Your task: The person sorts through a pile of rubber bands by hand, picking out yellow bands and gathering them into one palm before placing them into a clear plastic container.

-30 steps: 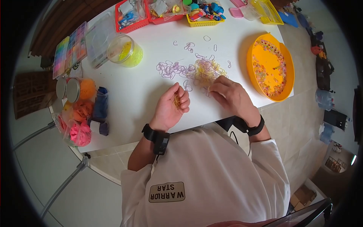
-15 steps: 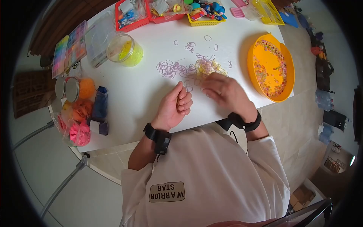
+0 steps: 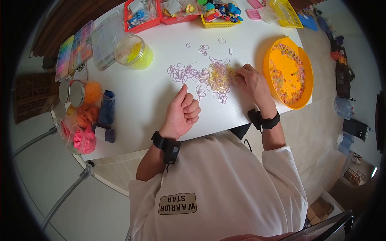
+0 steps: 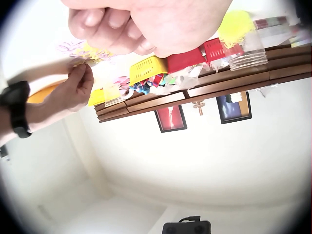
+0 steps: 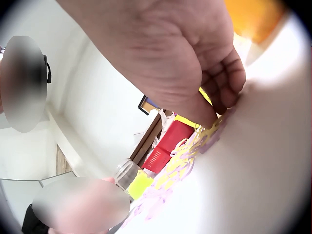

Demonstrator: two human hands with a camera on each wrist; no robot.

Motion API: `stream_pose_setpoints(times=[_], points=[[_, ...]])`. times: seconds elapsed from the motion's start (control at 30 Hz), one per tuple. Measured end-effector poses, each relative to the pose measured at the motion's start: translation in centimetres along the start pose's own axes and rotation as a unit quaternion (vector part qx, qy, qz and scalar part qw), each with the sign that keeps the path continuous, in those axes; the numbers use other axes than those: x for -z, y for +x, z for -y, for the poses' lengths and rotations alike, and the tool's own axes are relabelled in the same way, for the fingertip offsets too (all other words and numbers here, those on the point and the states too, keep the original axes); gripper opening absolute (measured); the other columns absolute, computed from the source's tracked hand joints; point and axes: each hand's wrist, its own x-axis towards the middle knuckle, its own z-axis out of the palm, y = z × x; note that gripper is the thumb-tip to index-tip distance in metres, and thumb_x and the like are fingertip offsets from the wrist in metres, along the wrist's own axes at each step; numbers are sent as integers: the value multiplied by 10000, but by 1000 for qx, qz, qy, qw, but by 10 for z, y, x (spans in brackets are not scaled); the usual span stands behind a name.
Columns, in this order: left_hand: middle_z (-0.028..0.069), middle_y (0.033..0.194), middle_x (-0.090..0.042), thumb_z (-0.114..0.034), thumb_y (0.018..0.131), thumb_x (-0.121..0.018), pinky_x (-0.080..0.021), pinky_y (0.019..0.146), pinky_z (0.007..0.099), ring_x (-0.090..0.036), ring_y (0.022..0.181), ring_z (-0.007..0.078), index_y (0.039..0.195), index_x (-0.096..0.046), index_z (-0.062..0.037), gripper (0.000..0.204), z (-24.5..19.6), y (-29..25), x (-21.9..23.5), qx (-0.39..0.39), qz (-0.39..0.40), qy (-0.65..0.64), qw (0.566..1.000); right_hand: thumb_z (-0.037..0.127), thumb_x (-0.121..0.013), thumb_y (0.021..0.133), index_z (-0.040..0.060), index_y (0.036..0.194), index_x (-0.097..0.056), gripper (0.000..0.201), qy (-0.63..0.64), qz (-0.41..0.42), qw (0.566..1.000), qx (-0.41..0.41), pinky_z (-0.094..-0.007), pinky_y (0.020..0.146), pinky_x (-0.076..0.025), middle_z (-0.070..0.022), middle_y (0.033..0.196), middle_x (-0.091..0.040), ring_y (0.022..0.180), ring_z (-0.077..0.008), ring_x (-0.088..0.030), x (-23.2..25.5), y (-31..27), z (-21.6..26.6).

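A loose pile of small rubber bands (image 3: 219,78), yellow mixed with pale purple, lies on the white table. At its right edge my right hand (image 3: 253,82) pinches a yellow rubber band between thumb and fingertips; the right wrist view shows the fingertips (image 5: 212,117) right at the yellow strands. More purple bands (image 3: 183,73) spread left of the pile. My left hand (image 3: 183,114) is held nearer the table's front edge, fingers curled into the palm and thumb extended. The yellow bands it grips, seen in the earlier views, are hidden inside the fist.
On the right stands a yellow bowl (image 3: 267,68) of colourful beads. A clear jar (image 3: 140,56) with bright yellow contents is at the left. Red baskets (image 3: 140,26) and a yellow basket (image 3: 221,24) line the back. Orange jars (image 3: 90,94) and bagged bands (image 3: 84,140) fill the left edge.
My right hand moved from the pile's front to its right edge, uncovering bands in front. My left fingers have curled further, covering the yellow bands visible in the palm earlier.
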Motion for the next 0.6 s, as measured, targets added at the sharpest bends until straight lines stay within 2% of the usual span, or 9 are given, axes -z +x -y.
stream_pose_setpoints(times=[0.23,0.43,0.6], points=[[-65,578,-231,-434,1035,-379,-221,448,226,-224,510,74,618,-284,-185,494,2,0,-1,-10,-1,-16,1000,66,-626,828,41,945,-686,134,34,2,999,-19,-390,693,-507,-120,889,-649,775,-335,-637,9,-3,-1],[-48,636,-320,-384,1031,-407,-290,490,218,-305,553,77,685,-382,-165,411,5,1,-1,-10,17,-24,1000,59,-616,859,34,979,-693,145,144,36,987,-60,-356,694,-501,-113,886,-658,756,-300,-637,23,-9,17],[-10,771,-487,-330,1022,-428,-398,585,246,-466,686,106,842,-518,-141,276,9,4,-5,-8,21,-8,1000,69,-635,859,41,1005,-673,153,211,56,975,27,-355,704,-505,-107,889,-655,792,-291,-639,27,-16,49]])
